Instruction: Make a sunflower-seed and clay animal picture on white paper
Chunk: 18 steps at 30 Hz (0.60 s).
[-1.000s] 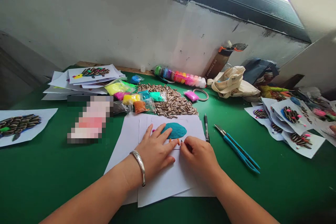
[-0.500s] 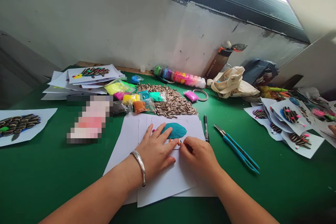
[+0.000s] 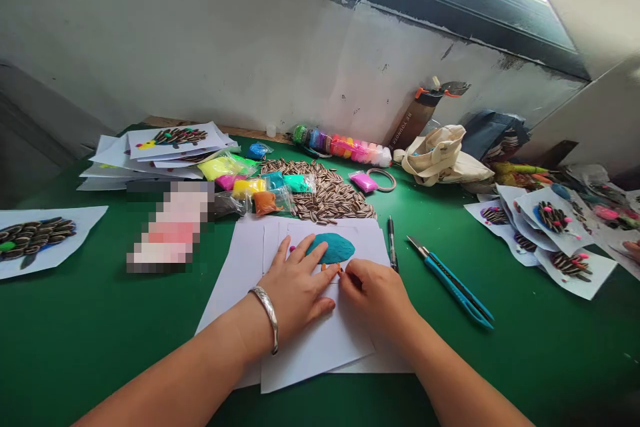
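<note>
A flattened oval of teal clay (image 3: 339,248) lies on a sheet of white paper (image 3: 310,363) in front of me. Small bits of orange clay (image 3: 324,267) sit just below it. My left hand (image 3: 296,285) rests flat on the sheet with its fingers spread, two fingertips over the oval's left part. A magenta dot (image 3: 293,249) shows between its fingers. Close by on the right, my right hand (image 3: 379,293) is closed in a pinch at the orange bits. Whatever its fingertips hold is too small and covered to name.
Sunflower seeds (image 3: 330,197) are heaped behind the paper, beside bagged clay (image 3: 265,202). A pen (image 3: 392,243) and a blue utility knife (image 3: 453,283) lie to the right. Seed-covered pictures (image 3: 553,220) lie at both sides. Part of another person's hand (image 3: 634,248) shows at the right edge.
My right hand's pinched fingertips have shifted slightly left, closer to the orange clay. The left hand stays pressed on the paper.
</note>
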Each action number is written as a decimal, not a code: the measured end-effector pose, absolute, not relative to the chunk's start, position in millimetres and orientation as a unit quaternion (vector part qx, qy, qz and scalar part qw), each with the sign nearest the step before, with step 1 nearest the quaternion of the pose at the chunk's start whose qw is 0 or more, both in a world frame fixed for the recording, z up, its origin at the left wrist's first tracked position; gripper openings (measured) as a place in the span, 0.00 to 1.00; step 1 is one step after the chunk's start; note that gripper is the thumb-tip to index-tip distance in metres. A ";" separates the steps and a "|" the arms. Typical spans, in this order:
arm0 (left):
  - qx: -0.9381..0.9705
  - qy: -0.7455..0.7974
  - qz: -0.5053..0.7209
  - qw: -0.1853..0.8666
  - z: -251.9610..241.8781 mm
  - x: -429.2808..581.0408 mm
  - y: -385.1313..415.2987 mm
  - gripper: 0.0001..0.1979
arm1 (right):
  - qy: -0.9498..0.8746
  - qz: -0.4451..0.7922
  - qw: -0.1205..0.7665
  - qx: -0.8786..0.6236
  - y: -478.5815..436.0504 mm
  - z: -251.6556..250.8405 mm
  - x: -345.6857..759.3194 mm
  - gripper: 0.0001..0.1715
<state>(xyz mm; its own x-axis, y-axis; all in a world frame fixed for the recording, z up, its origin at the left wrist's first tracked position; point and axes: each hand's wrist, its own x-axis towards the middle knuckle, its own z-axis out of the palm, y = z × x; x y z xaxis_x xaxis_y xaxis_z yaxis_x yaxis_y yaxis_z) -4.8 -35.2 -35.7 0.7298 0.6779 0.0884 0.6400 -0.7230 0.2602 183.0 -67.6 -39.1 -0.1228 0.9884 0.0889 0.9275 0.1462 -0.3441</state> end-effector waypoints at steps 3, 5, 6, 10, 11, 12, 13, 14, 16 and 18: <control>0.924 0.355 0.090 0.108 -35.5 -5.0 -35.5 0.25 | -0.746 0.110 0.154 -0.638 -67.2 -38.3 182.7 0.16; 0.925 0.353 0.093 0.107 -35.4 -5.2 -35.5 0.25 | -0.740 0.127 0.175 -0.637 -66.5 -38.1 184.9 0.16; 0.925 0.353 0.094 0.105 -35.3 -5.2 -35.4 0.25 | -0.733 0.144 0.192 -0.637 -65.9 -37.9 186.6 0.16; 0.928 0.343 0.106 0.099 -35.4 -4.5 -35.2 0.29 | -0.672 0.233 0.288 -0.641 -62.7 -36.3 193.6 0.16; 0.930 0.339 0.106 0.100 -35.6 -4.1 -35.3 0.30 | -0.655 0.251 0.308 -0.642 -62.0 -35.9 194.5 0.16; 0.931 0.335 0.103 0.100 -35.9 -3.8 -35.5 0.30 | -0.642 0.264 0.323 -0.643 -61.3 -35.5 195.1 0.16; 0.932 0.333 0.099 0.099 -36.2 -3.4 -35.7 0.29 | -0.633 0.272 0.332 -0.645 -60.8 -35.2 195.2 0.16; 0.933 0.334 0.097 0.096 -36.6 -3.1 -36.0 0.29 | -0.628 0.277 0.337 -0.645 -60.4 -35.0 195.0 0.16; 0.933 0.335 0.098 0.091 -37.7 -2.8 -36.6 0.29 | -0.624 0.279 0.342 -0.645 -59.9 -35.2 194.1 0.16; 0.932 0.338 0.103 0.084 -39.1 -2.6 -37.0 0.30 | -0.622 0.276 0.350 -0.644 -59.4 -35.6 193.3 0.16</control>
<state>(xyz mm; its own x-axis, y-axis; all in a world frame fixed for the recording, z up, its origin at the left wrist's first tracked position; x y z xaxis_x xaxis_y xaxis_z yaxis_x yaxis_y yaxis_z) -2.6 -37.0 -39.1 0.7507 0.6466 0.1357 0.6118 -0.7578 0.2268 193.3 -59.4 -35.6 0.0733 0.9941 0.0799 0.6084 0.0189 -0.7934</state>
